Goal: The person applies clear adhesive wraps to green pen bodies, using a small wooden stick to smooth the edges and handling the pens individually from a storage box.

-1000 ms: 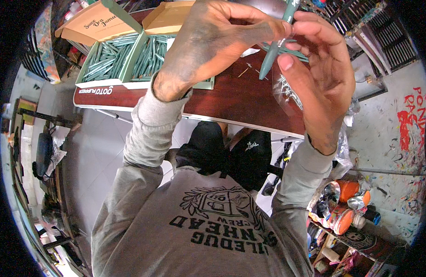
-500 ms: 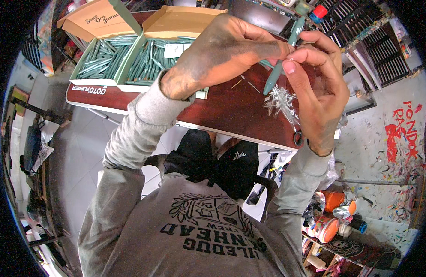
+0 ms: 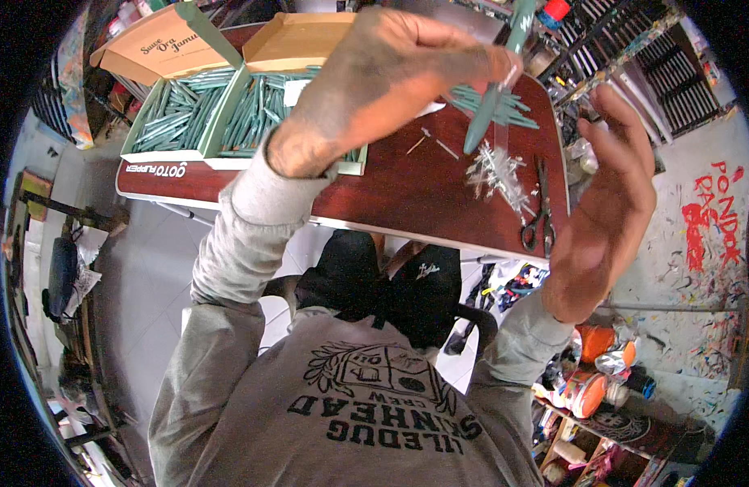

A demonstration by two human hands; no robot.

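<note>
A green pen is held above the table by my left hand, its fingertips pinched around the barrel and its tip pointing down. A narrow strip of clear plastic hangs beside the pen from the same fingertips. My right hand is off to the right of the pen, fingers apart, holding nothing that I can see. Below the pen lies a small heap of clear and white plastic scraps. Black-handled scissors rest next to it. Several loose green pens lie behind.
Two open cardboard boxes full of green pens, a left box and a right box, stand on the dark red table. Two thin slivers lie on the tabletop. Paint-spattered floor and orange-topped jars are at the right.
My right hand has let go of the pen and moved right and down, uncovering the scissors and loose pens. My left hand keeps the pen, shifted slightly up.
</note>
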